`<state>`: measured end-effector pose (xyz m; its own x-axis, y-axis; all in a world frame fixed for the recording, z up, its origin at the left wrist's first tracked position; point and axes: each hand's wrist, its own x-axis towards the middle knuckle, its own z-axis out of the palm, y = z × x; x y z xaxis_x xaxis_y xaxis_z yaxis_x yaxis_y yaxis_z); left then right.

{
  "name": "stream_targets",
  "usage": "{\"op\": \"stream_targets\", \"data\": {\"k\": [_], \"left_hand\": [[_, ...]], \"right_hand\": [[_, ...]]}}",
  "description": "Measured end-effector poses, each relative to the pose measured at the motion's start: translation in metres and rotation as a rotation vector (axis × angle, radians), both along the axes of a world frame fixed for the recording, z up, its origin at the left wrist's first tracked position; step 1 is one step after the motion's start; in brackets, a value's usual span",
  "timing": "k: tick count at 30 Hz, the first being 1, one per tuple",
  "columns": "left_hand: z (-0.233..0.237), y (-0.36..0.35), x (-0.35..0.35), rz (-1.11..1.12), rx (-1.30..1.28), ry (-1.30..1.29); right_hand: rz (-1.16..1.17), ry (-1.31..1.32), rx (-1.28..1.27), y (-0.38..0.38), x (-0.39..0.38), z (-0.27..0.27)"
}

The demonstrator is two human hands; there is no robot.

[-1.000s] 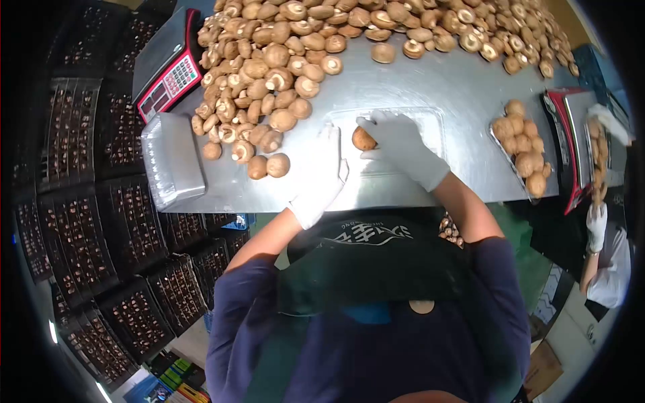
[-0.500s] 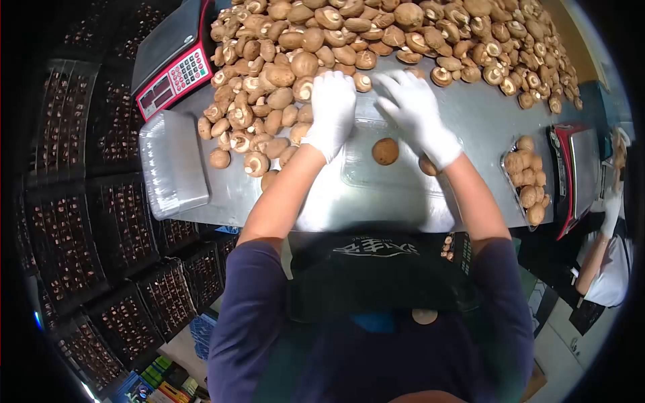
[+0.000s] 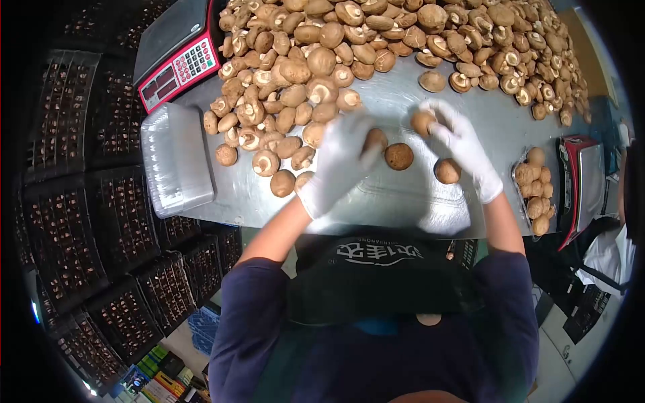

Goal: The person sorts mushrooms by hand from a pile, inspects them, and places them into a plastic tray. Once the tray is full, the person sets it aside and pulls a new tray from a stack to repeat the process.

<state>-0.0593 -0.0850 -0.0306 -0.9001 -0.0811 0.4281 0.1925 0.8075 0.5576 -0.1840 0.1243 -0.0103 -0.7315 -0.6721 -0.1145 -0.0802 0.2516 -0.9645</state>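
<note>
My left hand (image 3: 344, 161), in a white glove and blurred by motion, is closed on a brown mushroom (image 3: 375, 141) low over the metal table (image 3: 363, 191). In my gloved right hand (image 3: 459, 140), a second mushroom (image 3: 422, 123) is held between thumb and fingers. Between the hands a round mushroom (image 3: 399, 156) lies cap up. Another one (image 3: 447, 171) rests just beside my right palm. A large pile of mushrooms (image 3: 322, 62) spreads along the back and left of the table.
A red-edged scale (image 3: 178, 70) stands at the back left, with stacked clear trays (image 3: 176, 161) in front. At the right are a filled mushroom tray (image 3: 534, 191) and a second scale (image 3: 582, 181). Black crates (image 3: 67, 235) fill the left side. Part of a co-worker (image 3: 608, 258) shows far right.
Both hands have drawn back from the pile toward me, and each now has a mushroom. My right hand has also moved right. The view has shifted slightly.
</note>
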Motion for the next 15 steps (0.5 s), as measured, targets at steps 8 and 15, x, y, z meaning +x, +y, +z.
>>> {"op": "stream_targets", "data": {"k": [8,15], "left_hand": [[0.024,-0.064,-0.093,0.487,-0.538,-0.236],[0.023,-0.077,-0.092,0.436,-0.454,-0.101]], "right_hand": [[0.169,0.614,0.374,0.016,0.021,-0.007],[0.143,0.765,0.392,-0.008,-0.012,0.003]]}}
